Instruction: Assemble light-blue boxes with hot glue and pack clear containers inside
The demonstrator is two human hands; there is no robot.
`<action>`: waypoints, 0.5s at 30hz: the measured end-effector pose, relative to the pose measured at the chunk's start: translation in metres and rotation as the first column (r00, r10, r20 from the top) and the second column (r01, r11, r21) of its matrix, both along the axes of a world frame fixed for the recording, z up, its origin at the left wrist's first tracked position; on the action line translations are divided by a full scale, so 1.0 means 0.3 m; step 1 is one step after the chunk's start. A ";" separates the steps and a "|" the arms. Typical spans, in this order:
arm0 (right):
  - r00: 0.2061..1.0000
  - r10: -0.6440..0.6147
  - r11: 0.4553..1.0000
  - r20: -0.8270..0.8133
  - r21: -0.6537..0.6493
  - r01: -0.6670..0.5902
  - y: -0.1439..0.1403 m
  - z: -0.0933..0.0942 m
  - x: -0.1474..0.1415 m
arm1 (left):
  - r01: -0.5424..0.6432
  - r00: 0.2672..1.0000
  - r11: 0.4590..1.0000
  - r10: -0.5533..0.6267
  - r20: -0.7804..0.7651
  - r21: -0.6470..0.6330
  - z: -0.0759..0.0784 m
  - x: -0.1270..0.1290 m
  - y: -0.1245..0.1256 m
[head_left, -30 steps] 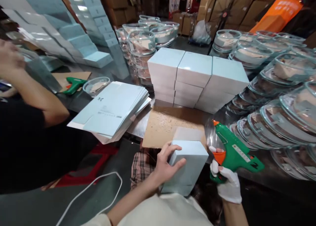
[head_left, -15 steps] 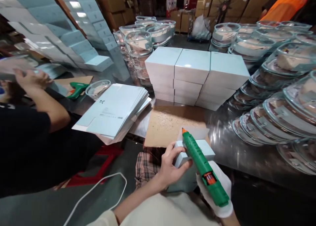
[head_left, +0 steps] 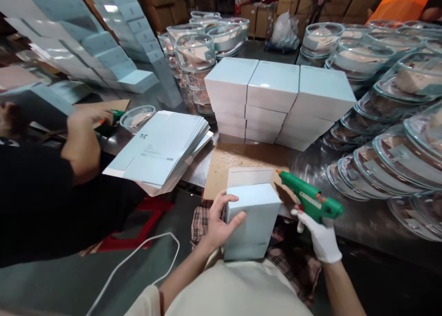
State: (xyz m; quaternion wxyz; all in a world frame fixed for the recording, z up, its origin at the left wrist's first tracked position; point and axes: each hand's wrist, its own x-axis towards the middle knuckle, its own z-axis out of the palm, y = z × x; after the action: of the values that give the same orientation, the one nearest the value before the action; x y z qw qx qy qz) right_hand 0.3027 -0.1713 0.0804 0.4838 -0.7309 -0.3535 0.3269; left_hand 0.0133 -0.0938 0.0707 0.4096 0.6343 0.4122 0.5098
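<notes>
Box (head_left: 253, 226) sits right at the near edge of the table (head_left: 362, 219), half off it and propped against the person's lap, its top flap standing open at the far side. Left hand (head_left: 217, 221) clamps the box's left face, thumb over the top corner, fingers curled round the side, wrist coming up from below. Right hand (head_left: 319, 235), in a white glove, is wrapped tight round the grip of a green glue gun (head_left: 311, 198); one finger lies at the trigger and the orange nozzle points left at the flap, just beside it; whether it touches I cannot tell. The gloved forearm rises almost straight from the bottom of the view.

Room is tight. Straight ahead lies a sheet of cardboard (head_left: 241, 162), and behind it a block of stacked boxes (head_left: 276, 102) walls off the far side. To the right, rows of glass lids (head_left: 390, 164) crowd in, leaving only a bare strip of steel near the gun. To the left, a pile of flat cartons (head_left: 159, 148) overhangs the table's edge. Further left a co-worker's hand (head_left: 86, 123) rests on a second glue gun (head_left: 110, 123), with a glass bowl (head_left: 138, 118) just beside it. A white cable (head_left: 138, 256) loops over the floor below.
</notes>
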 end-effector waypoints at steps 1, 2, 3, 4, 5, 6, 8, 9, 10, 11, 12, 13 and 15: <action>0.997 0.026 0.997 -0.073 -0.067 -0.030 0.034 0.008 0.009 | 0.009 1.000 1.000 -0.009 0.024 0.005 0.000 -0.002 0.002; 0.991 0.042 0.990 -0.124 -0.129 -0.058 0.066 0.017 0.023 | 0.021 0.999 1.000 -0.022 0.050 0.020 0.000 -0.003 0.003; 0.985 0.052 0.980 -0.162 -0.183 -0.082 0.093 0.026 0.041 | 0.033 0.997 0.999 -0.036 0.073 0.038 0.001 -0.002 0.004; 0.982 0.054 0.969 -0.183 -0.230 -0.096 0.112 0.037 0.065 | 0.044 0.994 0.998 -0.049 0.093 0.055 0.003 -0.001 0.005; 0.981 0.051 0.957 -0.187 -0.271 -0.102 0.124 0.051 0.090 | 0.052 0.992 0.996 -0.059 0.107 0.068 0.005 -0.001 0.006; 0.983 0.049 0.943 -0.179 -0.315 -0.104 0.128 0.069 0.115 | 0.061 0.991 0.995 -0.069 0.116 0.077 0.007 0.000 0.007; 0.999 0.018 0.920 -0.050 -0.389 -0.036 0.121 0.117 0.143 | 0.094 0.987 0.993 -0.103 0.123 0.076 0.012 0.002 0.009; 0.998 -0.011 0.923 0.061 -0.384 0.033 0.115 0.146 0.140 | 0.122 0.984 0.990 -0.130 0.125 0.071 0.015 0.004 0.011; 0.987 -0.040 0.938 0.155 -0.334 0.091 0.109 0.175 0.122 | 0.153 0.979 0.986 -0.160 0.129 0.063 0.017 0.008 0.012; 0.979 -0.054 0.960 0.198 -0.259 0.105 0.106 0.202 0.090 | 0.190 0.971 0.980 -0.196 0.135 0.052 0.019 0.014 0.012; 0.983 -0.036 0.981 0.182 -0.180 0.069 0.108 0.223 0.047 | 0.230 0.962 0.972 -0.233 0.144 0.042 0.020 0.021 0.011; 0.995 0.026 0.993 0.100 -0.115 -0.015 0.113 0.237 -0.002 | 0.263 0.952 0.964 -0.265 0.155 0.036 0.021 0.030 0.010; 0.968 0.184 0.981 -0.172 -0.022 -0.191 0.130 0.240 -0.092 | 0.304 0.934 0.952 -0.304 0.189 0.031 0.019 0.049 0.002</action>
State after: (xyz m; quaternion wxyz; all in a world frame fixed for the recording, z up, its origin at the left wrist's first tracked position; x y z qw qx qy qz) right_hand 0.2751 -0.1322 0.1523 0.4649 -0.6729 -0.3724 0.4387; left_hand 0.0280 -0.0932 0.0765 0.5209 0.6387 0.2676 0.4992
